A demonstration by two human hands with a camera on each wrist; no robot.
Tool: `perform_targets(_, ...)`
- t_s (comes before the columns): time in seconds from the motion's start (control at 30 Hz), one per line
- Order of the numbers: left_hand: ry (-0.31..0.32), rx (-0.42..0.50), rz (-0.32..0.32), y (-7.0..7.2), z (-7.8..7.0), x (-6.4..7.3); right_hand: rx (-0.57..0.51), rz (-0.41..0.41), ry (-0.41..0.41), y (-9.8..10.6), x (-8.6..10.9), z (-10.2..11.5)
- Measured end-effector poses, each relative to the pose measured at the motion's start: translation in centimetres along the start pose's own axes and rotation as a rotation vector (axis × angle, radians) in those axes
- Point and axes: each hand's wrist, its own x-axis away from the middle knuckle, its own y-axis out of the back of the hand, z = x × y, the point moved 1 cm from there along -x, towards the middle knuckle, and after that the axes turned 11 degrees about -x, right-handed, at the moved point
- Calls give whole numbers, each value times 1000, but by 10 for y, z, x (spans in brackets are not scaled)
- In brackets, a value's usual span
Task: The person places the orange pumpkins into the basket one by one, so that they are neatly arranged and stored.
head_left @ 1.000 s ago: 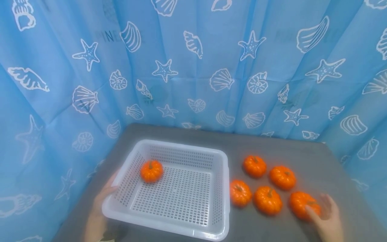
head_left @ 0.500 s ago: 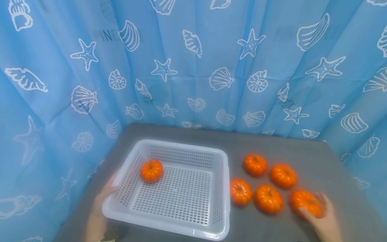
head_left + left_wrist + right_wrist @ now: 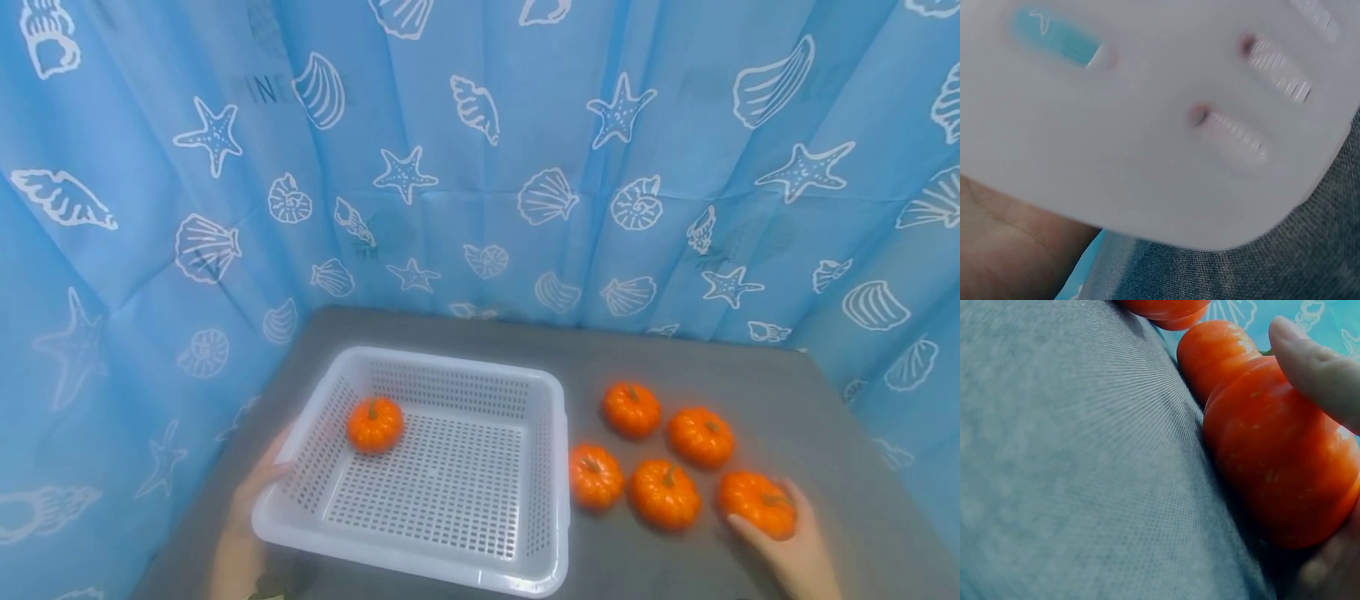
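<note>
My left hand holds the left rim of a white perforated plastic basket. In the left wrist view the palm lies below the basket wall, and fingertips show faintly behind its slots. One small orange pumpkin sits inside, near the back left corner. At the right, my right hand grips another orange pumpkin, thumb on the near side and fingers round the far right side. The right wrist view shows the thumb along this pumpkin, which is low at the grey cloth.
Several more pumpkins stand between basket and right hand: one at the back, one right of it, one in front, one beside the basket wall. A blue shell-print curtain rises behind the grey table.
My right hand has moved slightly left and its fingers have closed round the rightmost pumpkin. The left hand and basket stay in place.
</note>
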Motion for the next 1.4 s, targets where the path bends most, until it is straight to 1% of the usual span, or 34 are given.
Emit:
perform_targets(0.1, 14, -11, -16, 0, 0, -1, -4, 0, 15, 0, 1, 0)
perform_targets(0.27, 58, -15, -44, -1, 0, -1, -14, -19, -26, -2, -1, 2)
perform_targets(0.37, 87, -12, -63, -2, 0, 0, -15, -16, -26, -2, -1, 3)
perform_targets(0.47, 84, -11, -58, -1, 0, -1, -15, -8, -17, -2, -1, 4)
perform_targets(0.63, 33, 15, 10, 1, 0, -2, 4, -9, 1, -1, -2, 3)
perform_targets(0.7, 21, 23, 33, 2, 1, -2, -1, -9, -6, -2, -2, 3)
perform_targets(0.8, -14, 47, 73, 4, 3, -5, -7, -11, -19, -2, -1, 3)
perform_targets(0.83, -34, 71, 107, 6, 3, -5, -4, -11, -21, -2, -1, 4)
perform_targets(0.87, -99, 94, 163, 7, 4, -8, -10, -10, -27, -2, -1, 4)
perform_targets(0.93, -290, 158, 320, 9, 4, -16, -9, -10, -29, -2, 0, 5)
perform_targets(0.97, -377, 206, 401, 9, 3, -19, -10, -9, -30, -2, 0, 5)
perform_targets(1.0, -427, 267, 483, 9, 3, -21, -12, -8, -32, -2, 0, 6)
perform_targets(1.03, -489, 325, 565, 9, 3, -24, -15, -9, -34, -3, 1, 6)
perform_targets(1.07, -548, 359, 622, 8, 3, -26, -19, -11, -37, -3, 1, 6)
perform_targets(1.1, -536, 378, 635, 8, 3, -26, -17, -15, -35, -3, 1, 6)
perform_targets(1.13, -499, 402, 639, 7, 4, -24, -14, -21, -33, -3, 1, 5)
perform_targets(1.2, -445, 442, 629, 6, 4, -21, -7, -34, -26, -3, 0, 5)
perform_targets(1.27, -476, 429, 629, 5, 3, -22, 8, -50, -17, -3, 0, 4)
perform_targets(1.3, -479, 437, 648, 5, 3, -23, 16, -57, -13, -3, 0, 4)
perform_targets(1.37, -558, 440, 698, 5, 1, -28, 14, -67, -14, -3, -1, 3)
perform_targets(1.4, -583, 435, 723, 5, 1, -29, 7, -71, -19, -3, -1, 3)
